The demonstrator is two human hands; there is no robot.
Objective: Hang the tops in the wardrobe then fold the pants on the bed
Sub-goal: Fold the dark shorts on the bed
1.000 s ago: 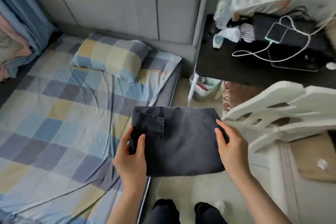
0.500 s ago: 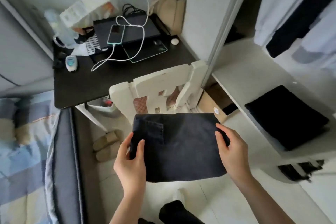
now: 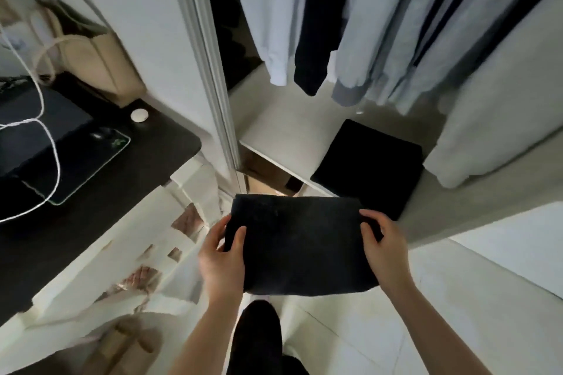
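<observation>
I carry a folded pair of dark grey pants (image 3: 300,243) flat in front of me, in the head view's lower middle. My left hand (image 3: 221,256) grips its left edge, thumb on top. My right hand (image 3: 385,250) grips its right edge the same way. Ahead stands the open wardrobe, with a white shelf (image 3: 283,134) just beyond the pants. A folded black garment (image 3: 370,166) lies on that shelf. Above it hang several tops (image 3: 365,18), white, pale blue and dark.
A white chair (image 3: 128,277) stands at my lower left, close to the pants. A dark desk (image 3: 100,173) with a laptop, mouse pad and white cable is at left. The wardrobe's door frame (image 3: 213,70) rises between desk and shelf. White floor tiles lie below.
I have turned right, away from the bed and past the desk, and now face the wardrobe. The folded pants stayed in both hands and came close to the shelf.
</observation>
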